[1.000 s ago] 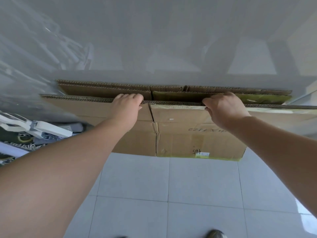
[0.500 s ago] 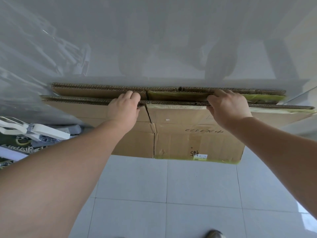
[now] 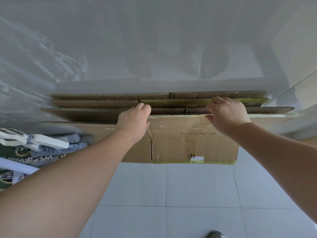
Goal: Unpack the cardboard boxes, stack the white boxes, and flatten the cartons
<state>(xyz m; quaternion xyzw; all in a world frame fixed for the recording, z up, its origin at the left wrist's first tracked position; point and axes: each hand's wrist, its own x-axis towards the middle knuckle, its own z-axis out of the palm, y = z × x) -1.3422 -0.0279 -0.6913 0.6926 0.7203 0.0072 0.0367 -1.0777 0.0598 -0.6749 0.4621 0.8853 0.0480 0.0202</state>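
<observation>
1. I judge I am in the last step of the task: the flattened cartons (image 3: 193, 143) stand on edge on the tiled floor (image 3: 171, 194), leaning against the pale wall (image 3: 154, 40), with several corrugated layers showing along the top.
2. My left hand (image 3: 134, 119) lies over the top edge of the nearest carton, fingers bent down behind it; whether they truly clamp the board I cannot tell.
3. My right hand (image 3: 226, 114) sits further right on the same edge, fingers curled over it and reaching toward the green-taped layer (image 3: 205, 102) behind.
4. No white boxes are in view here.
5. Next, I think, both hands need to press the front carton back flush against the stack and square its edges before letting go, or it may slide out.
6. Cluttered white and grey hardware (image 3: 42, 145) lies just left of the stack.
</observation>
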